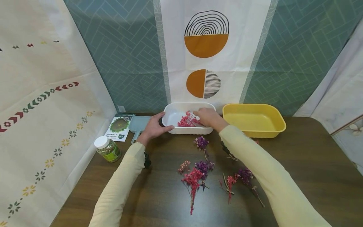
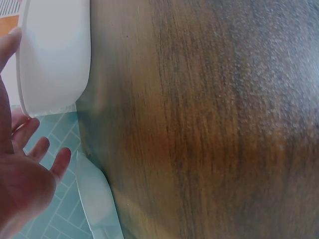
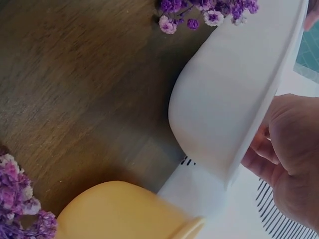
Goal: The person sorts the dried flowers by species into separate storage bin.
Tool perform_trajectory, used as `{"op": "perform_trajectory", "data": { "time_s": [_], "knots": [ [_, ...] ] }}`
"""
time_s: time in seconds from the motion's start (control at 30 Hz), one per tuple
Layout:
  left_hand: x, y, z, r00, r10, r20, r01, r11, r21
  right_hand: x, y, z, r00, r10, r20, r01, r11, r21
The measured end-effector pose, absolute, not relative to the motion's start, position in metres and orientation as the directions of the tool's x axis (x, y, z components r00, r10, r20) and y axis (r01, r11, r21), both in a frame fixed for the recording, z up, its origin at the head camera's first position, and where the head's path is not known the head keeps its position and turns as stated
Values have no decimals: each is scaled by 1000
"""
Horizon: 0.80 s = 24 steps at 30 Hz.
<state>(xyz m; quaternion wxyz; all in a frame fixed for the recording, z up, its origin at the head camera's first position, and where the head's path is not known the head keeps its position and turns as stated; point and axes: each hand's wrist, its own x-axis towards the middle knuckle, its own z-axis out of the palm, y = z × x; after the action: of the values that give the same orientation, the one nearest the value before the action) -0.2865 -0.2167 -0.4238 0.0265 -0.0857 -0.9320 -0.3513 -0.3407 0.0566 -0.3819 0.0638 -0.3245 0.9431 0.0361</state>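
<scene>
Dried flowers (image 1: 194, 177) nearest, in red, purple and pale pink bunches scattered over brown table (image 1: 158, 195). Beyond, at left, white-lidded jar (image 1: 110, 151), then leaflet (image 1: 117, 126) with flower picture, just beside pale blue scoop (image 1: 139, 123). Left hand (image 1: 155, 127) at left end of white tub (image 1: 190, 130), gripping it, thumb on near rim. Right hand (image 1: 209, 116) inside, fingers bent at red sprigs (image 1: 187, 120) lying in the tub; cannot tell whether pinching any. Yellow tub (image 1: 258, 135) to the right, apart from the white one. Farthest, green-and-white patterned cloth (image 1: 127, 63).
</scene>
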Motion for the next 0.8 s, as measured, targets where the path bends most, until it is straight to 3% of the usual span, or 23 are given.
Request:
{"op": "perform_trajectory", "data": {
  "time_s": [0.17, 0.6, 0.8],
  "knots": [
    [-289, -216, -427, -983, 144, 111, 181, 731, 658, -340, 71, -382, -781, -623, -44, -624, 782, 6],
    [-287, -217, -427, -986, 138, 90, 163, 742, 650, -310, 116, -365, -785, -585, 206, -619, 755, -215],
    [-289, -218, -427, -984, 148, 104, 179, 740, 649, -284, 140, -356, -821, -524, 225, -570, 745, -345]
  ]
}}
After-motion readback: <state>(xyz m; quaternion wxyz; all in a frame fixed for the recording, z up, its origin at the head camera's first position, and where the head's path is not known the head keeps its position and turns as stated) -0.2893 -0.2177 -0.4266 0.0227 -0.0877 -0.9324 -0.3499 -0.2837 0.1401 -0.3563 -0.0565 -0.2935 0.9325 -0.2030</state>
